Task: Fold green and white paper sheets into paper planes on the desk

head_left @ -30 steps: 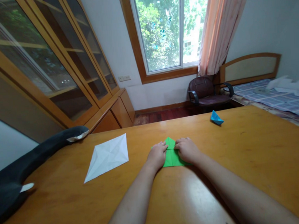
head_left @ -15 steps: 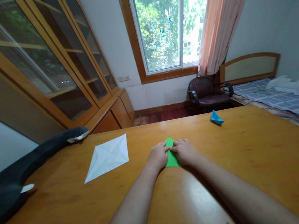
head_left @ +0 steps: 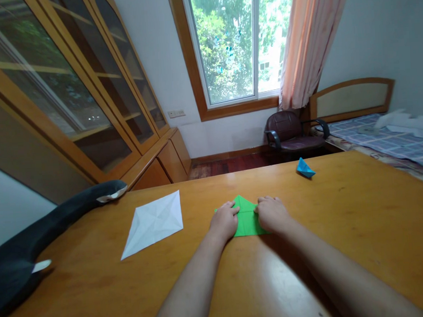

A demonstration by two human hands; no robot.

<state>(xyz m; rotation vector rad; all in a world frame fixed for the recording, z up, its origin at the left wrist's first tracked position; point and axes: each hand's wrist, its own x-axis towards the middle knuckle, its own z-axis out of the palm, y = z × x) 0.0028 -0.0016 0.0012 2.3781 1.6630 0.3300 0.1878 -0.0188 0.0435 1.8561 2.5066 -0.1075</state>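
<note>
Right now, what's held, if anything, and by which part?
Green paper on the table: left hand on its left side, right hand on its right side. Whether either pinches it can't be told.

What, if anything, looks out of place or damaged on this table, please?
Nothing looks spilled or torn. The dark curved object at the left of the table stands out, far bulkier than the creased white sheet nearby; I cannot tell what it is.
</note>
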